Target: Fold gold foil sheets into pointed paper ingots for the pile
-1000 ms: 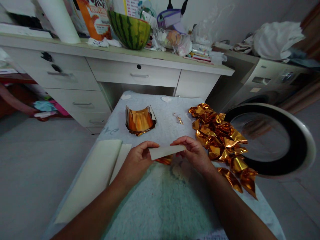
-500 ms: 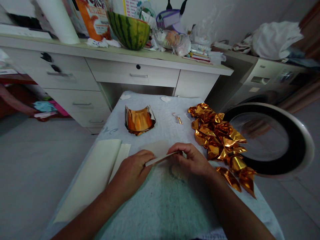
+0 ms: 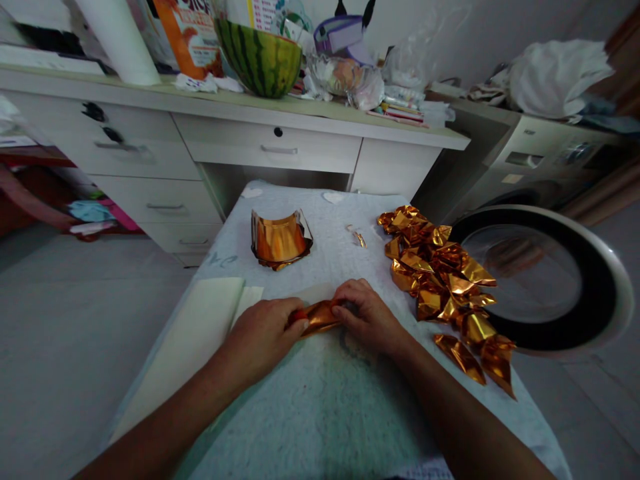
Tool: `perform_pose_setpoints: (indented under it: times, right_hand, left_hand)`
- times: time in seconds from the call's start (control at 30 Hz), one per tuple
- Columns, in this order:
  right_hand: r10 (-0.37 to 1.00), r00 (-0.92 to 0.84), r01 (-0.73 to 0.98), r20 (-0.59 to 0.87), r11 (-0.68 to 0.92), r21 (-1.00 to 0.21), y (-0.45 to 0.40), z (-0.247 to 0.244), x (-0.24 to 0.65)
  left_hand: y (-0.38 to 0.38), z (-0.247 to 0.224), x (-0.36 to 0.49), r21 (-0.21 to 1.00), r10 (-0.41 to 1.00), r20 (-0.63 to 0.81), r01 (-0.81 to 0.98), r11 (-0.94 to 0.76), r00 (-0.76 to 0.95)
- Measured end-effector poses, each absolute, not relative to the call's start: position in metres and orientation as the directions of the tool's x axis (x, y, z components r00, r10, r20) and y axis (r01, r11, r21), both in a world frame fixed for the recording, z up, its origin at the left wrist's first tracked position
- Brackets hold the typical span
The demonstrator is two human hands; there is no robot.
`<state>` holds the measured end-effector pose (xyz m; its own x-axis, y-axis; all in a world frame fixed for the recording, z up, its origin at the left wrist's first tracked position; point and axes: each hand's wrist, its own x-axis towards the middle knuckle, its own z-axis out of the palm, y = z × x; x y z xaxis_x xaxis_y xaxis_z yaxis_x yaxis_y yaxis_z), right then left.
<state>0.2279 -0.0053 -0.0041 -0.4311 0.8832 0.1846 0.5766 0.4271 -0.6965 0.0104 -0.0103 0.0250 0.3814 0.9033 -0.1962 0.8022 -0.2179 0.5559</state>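
Note:
A sheet of orange foil (image 3: 320, 316) is pinched between my two hands over the middle of the cloth-covered table. My left hand (image 3: 265, 333) grips its left end, with the fingers closed. At the right end, my right hand (image 3: 367, 317) holds it between thumb and fingers. Beyond them stands a curved stack of orange foil sheets (image 3: 280, 240). Folded shiny foil pieces (image 3: 435, 260) lie heaped on the right. Pale paper sheets (image 3: 200, 333) rest beside my left forearm, and a small foil scrap (image 3: 360, 239) lies behind my right hand.
Behind the table is a white desk (image 3: 270, 147) with drawers, bearing a cut watermelon (image 3: 257, 60), bags and a paper roll (image 3: 120, 47). A washing machine (image 3: 530, 153) stands at the right, its round door (image 3: 607, 280) open beside the table edge.
The sheet between my hands, which showed a pale edge before, now shows its orange foil face. Both hands have turned slightly around it.

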Motion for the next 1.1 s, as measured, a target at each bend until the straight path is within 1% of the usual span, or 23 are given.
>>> perform_pose_setpoints:
  times: [0.1, 0.23, 0.4, 0.53, 0.63, 0.73, 0.93, 1.0, 1.1]
  right_hand:
    - [0.928, -0.316, 0.667, 0.199, 0.367, -0.648, -0.005, -0.012, 0.223]
    - [0.96, -0.2, 0.74, 0.194, 0.278, -0.613, -0.003, -0.02, 0.219]
    - [0.967, -0.151, 0.784, 0.204, 0.243, -0.571, -0.002, -0.025, 0.218]
    - [0.965, -0.161, 0.803, 0.206, 0.249, -0.541, -0.002, -0.027, 0.217]
    - [0.964, -0.179, 0.811, 0.195, 0.257, -0.526, -0.002, -0.028, 0.217]
    - [0.966, -0.183, 0.812, 0.183, 0.253, -0.526, -0.002, -0.027, 0.216]
    - [0.968, -0.19, 0.799, 0.166, 0.25, -0.546, -0.002, -0.025, 0.216]
    - [0.969, -0.188, 0.791, 0.162, 0.247, -0.559, -0.002, -0.024, 0.216]
    - [0.97, -0.186, 0.767, 0.16, 0.245, -0.593, -0.001, -0.023, 0.217]
  left_hand:
    - [-0.007, 0.018, 0.012, 0.485, 0.924, -0.18, 0.848, -0.214, 0.336]
    - [-0.006, 0.008, 0.012, 0.396, 0.945, -0.073, 0.879, -0.265, 0.318]
    - [-0.004, 0.002, 0.01, 0.317, 0.948, 0.036, 0.896, -0.31, 0.316]
    - [-0.002, -0.002, 0.01, 0.298, 0.952, 0.05, 0.905, -0.304, 0.303]
    - [0.0, -0.005, 0.01, 0.318, 0.953, 0.036, 0.901, -0.296, 0.301]
    - [0.003, -0.009, 0.009, 0.366, 0.951, 0.032, 0.881, -0.298, 0.309]
    - [0.005, -0.012, 0.008, 0.451, 0.95, 0.07, 0.84, -0.303, 0.305]
    - [0.005, -0.011, 0.009, 0.489, 0.949, 0.073, 0.819, -0.302, 0.307]
    - [0.003, -0.01, 0.011, 0.565, 0.957, 0.034, 0.784, -0.257, 0.289]
